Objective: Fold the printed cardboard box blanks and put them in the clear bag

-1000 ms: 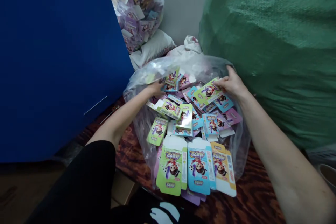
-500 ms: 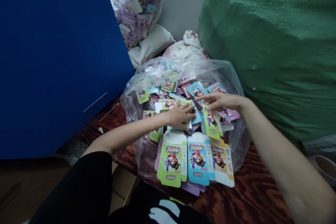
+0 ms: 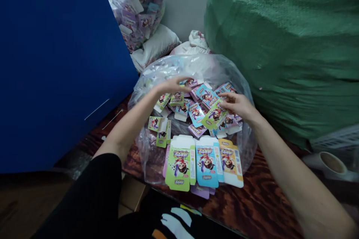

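Note:
Small printed flat cartons in green, blue and purple lie heaped in a clear plastic bag (image 3: 146, 168). My right hand (image 3: 238, 105) is closed at the pile's right side, its thumb and fingers pinching the upper edge of a green carton (image 3: 213, 116), which is tilted. Over the back of the heap my left hand (image 3: 175, 84) reaches with fingers stretched out, close above the cartons and holding nothing that I can see. In front, side by side, lie a larger green carton (image 3: 179, 166), a blue carton (image 3: 206, 162) and an orange carton (image 3: 230, 162), all flat.
A blue panel (image 3: 61, 63) stands at left and a large green sack (image 3: 280, 52) at right. Behind are another filled clear bag (image 3: 140, 18) and a white sack (image 3: 159, 43). A roll of tape (image 3: 331, 162) lies at right on the dark wooden surface (image 3: 260, 201).
My left hand has lifted from the middle of the heap and moved toward its back. The green carton at my right hand has turned and shifted left. The view has shifted slightly.

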`<state>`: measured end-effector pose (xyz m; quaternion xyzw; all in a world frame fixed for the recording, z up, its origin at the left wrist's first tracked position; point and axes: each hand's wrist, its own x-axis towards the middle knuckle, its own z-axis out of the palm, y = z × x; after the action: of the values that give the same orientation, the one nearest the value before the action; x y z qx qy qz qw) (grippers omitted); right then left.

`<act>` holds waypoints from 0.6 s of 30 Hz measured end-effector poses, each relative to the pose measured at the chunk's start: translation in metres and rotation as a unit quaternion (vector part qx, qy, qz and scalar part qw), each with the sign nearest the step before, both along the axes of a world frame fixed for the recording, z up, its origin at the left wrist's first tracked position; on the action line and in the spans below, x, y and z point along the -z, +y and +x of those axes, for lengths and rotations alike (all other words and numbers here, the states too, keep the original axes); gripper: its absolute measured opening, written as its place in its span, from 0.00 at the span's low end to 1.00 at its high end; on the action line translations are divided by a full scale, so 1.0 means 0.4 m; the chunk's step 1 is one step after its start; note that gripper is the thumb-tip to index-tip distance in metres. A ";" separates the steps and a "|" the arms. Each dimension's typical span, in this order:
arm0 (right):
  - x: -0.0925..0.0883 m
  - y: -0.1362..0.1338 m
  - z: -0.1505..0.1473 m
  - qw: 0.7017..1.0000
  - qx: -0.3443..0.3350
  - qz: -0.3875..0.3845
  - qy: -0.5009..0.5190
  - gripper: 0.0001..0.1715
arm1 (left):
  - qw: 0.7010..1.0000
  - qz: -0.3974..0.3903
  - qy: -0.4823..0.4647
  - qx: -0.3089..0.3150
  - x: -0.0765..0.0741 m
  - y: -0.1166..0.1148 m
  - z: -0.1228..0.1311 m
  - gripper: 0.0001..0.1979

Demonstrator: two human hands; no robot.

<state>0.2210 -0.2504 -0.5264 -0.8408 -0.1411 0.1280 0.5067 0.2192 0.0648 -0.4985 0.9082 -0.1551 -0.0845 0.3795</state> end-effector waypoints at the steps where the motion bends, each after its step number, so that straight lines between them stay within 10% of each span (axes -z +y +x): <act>1: -0.003 0.003 -0.011 1.000 -0.004 0.005 0.001 0.32 | 0.998 -0.062 0.014 -0.013 -0.025 0.024 0.023 0.34; 6: -0.038 0.016 0.060 0.997 0.070 0.026 -0.036 0.58 | 0.979 -0.173 0.037 -0.103 -0.130 0.089 0.149 0.35; 11: -0.035 0.015 0.150 0.980 0.195 0.011 -0.025 0.62 | 0.982 -0.046 -0.004 -0.181 -0.098 0.008 0.186 0.38; 16: -0.013 -0.013 0.073 0.982 0.148 0.111 -0.047 0.41 | 0.988 0.022 -0.051 -0.147 -0.042 -0.062 0.046 0.32; 18: -0.019 -0.006 -0.006 0.981 0.108 0.139 -0.076 0.33 | 0.988 -0.066 -0.095 -0.103 -0.020 -0.091 -0.060 0.30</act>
<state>0.2187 -0.2530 -0.5187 -0.7801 -0.1038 -0.0130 0.6169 0.1950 0.0284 -0.4904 0.8963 -0.1015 0.0521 0.4285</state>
